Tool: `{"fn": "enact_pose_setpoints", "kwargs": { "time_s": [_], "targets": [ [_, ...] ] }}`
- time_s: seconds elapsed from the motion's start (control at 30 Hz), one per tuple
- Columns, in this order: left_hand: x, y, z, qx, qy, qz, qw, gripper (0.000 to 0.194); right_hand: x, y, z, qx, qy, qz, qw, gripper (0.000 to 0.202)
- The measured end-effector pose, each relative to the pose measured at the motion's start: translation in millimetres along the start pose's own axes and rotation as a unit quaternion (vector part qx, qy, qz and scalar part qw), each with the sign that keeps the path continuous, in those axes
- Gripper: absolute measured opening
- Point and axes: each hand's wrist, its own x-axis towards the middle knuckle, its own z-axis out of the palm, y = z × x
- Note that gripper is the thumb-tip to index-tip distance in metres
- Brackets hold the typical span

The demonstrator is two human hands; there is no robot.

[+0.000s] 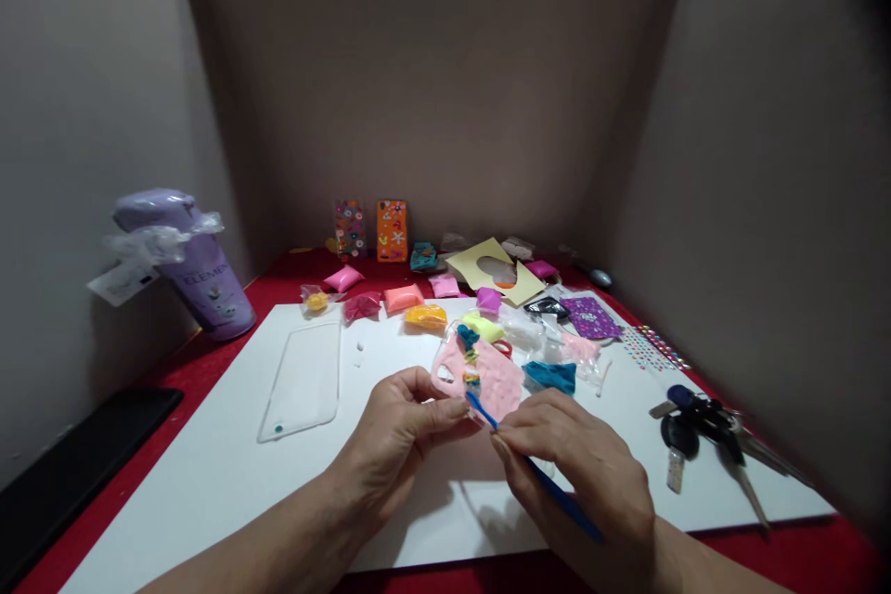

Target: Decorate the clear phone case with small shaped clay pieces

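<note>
Between my hands is a phone case (502,379) covered in pink clay, tilted up off the white board. My left hand (396,422) pinches its lower left edge, the thumb in front. A strip of coloured clay (471,362), teal, yellow, white and orange, runs across the pink near the camera hole. My right hand (571,464) grips a blue modelling tool (557,489) like a pen. The tool's tip meets or nearly meets the lower end of the coloured strip. My fingers hide part of the case's lower edge.
A clear phone case (303,380) lies left on the white board (229,483). Several clay packets (426,317) line the back, with a teal packet (549,377) close to my right hand. Keys (703,432) rest at right. A purple bottle (209,278) stands at left.
</note>
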Motion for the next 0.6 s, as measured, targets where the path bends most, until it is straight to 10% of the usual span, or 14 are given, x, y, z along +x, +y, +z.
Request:
{"fn": "enact_pose_setpoints", "kwargs": {
  "time_s": [0.6],
  "targets": [
    [-1.6, 1.0, 0.7, -0.008, 0.015, 0.0, 1.0, 0.019, 2.1, -1.9, -0.5, -0.005, -0.011, 0.001, 1.0, 0.027]
  ]
}}
